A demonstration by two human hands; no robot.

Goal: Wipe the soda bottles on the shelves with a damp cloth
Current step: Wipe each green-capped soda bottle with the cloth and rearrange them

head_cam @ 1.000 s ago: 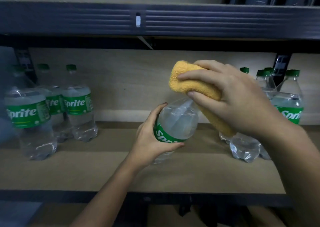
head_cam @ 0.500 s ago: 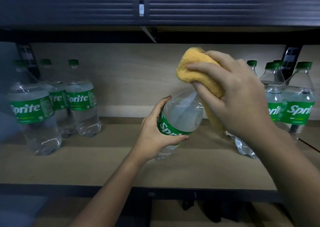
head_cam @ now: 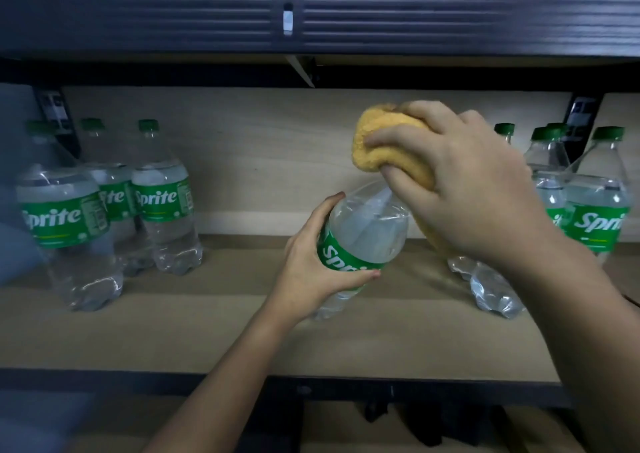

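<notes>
My left hand (head_cam: 311, 265) grips a clear Sprite bottle (head_cam: 363, 234) around its green label, tilted with its top leaning toward the upper right. My right hand (head_cam: 467, 189) grips a bunched yellow cloth (head_cam: 384, 144) over the neck of that bottle, so the cap is hidden. Three Sprite bottles (head_cam: 162, 196) stand upright at the left of the wooden shelf (head_cam: 207, 328). Several more Sprite bottles (head_cam: 599, 207) stand at the right, partly hidden behind my right arm.
A dark metal shelf beam (head_cam: 311, 20) runs overhead, close above my right hand. The shelf's dark front edge (head_cam: 311, 388) lies below my forearms. Dark uprights stand at the back left and back right corners.
My right hand has worked the cloth round the bottle's neck and bunched it tighter. My left hand has kept its hold on the bottle. The view has dropped slightly.
</notes>
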